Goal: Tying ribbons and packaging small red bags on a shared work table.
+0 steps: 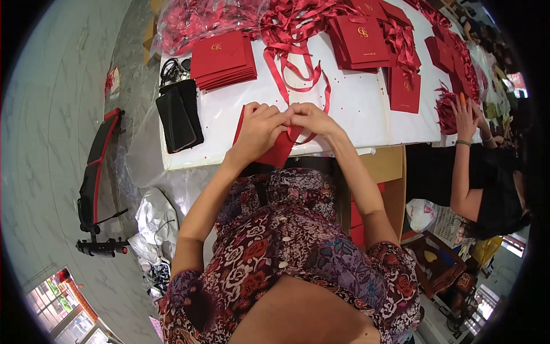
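At the table's near edge I have a red paper gift bag tilted under my hands. My left hand is closed over its upper part, fingertips pressed together at the bag's edge. Against those fingertips, my right hand pinches a red ribbon, part of which hangs below the hand. The exact spot where both sets of fingers meet is hidden by the fingers themselves. Just beyond my hands, loose red ribbon loops trail over the white tabletop.
A stack of red bags and a black phone lie to the left. More bag stacks and a ribbon pile in clear plastic sit farther back. At right, a co-worker's hand touches red ribbons. A cardboard box stands below the table edge.
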A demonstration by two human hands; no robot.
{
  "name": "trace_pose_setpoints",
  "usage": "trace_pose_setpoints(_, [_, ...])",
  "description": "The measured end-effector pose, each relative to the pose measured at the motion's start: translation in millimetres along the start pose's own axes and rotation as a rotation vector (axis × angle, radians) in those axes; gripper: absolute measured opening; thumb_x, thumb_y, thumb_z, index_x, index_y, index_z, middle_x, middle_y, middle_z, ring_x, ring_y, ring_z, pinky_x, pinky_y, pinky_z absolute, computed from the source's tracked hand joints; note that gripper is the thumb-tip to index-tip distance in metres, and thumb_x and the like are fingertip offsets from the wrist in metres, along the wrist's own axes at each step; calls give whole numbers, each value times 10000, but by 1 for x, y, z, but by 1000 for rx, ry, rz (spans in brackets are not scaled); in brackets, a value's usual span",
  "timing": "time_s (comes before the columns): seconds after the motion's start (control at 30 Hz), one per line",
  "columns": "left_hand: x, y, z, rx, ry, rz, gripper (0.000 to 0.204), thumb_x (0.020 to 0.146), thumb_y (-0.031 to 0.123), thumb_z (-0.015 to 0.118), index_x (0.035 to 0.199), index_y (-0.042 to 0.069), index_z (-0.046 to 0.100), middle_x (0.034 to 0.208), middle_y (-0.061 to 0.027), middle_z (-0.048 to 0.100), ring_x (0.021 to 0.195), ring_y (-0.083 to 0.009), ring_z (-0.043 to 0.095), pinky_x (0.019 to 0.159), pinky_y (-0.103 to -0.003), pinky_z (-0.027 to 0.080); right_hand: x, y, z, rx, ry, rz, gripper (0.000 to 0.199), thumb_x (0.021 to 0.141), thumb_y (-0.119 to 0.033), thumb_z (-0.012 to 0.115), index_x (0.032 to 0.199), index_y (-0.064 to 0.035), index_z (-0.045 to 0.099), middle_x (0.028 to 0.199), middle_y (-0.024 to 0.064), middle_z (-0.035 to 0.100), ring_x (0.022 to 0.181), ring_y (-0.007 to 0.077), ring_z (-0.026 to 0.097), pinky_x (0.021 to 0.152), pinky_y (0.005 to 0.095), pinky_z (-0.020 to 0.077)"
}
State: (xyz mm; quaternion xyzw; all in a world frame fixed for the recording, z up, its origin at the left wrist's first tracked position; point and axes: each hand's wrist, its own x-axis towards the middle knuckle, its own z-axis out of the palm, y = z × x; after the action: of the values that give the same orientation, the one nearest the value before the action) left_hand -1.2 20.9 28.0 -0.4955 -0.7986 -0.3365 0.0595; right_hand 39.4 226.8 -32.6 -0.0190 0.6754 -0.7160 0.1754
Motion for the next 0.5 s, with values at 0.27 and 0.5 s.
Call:
trace_pose_setpoints(0.27, [-2, -4, 5, -148, 24, -243, 110, 790, 132, 748, 869, 109, 674, 812, -38, 646, 799, -208, 613, 873, -353, 348, -5, -10, -6, -19, 539, -18, 185, 908, -178, 675, 917, 5, 706, 812, 2, 628, 769, 81, 567, 680, 243, 460])
trace_pose_setpoints(0.5, [-3, -40, 8, -167, 36, -386, 149, 784, 140, 739, 886, 54, 672, 795, -79, 673, 725, -250, 644, 782, -394, 433, -59, -22, -7, -793, 185, -172, 238, 846, -241, 716, 914, -15, 690, 872, 100, 630, 841, 251, 609, 756, 331, 484])
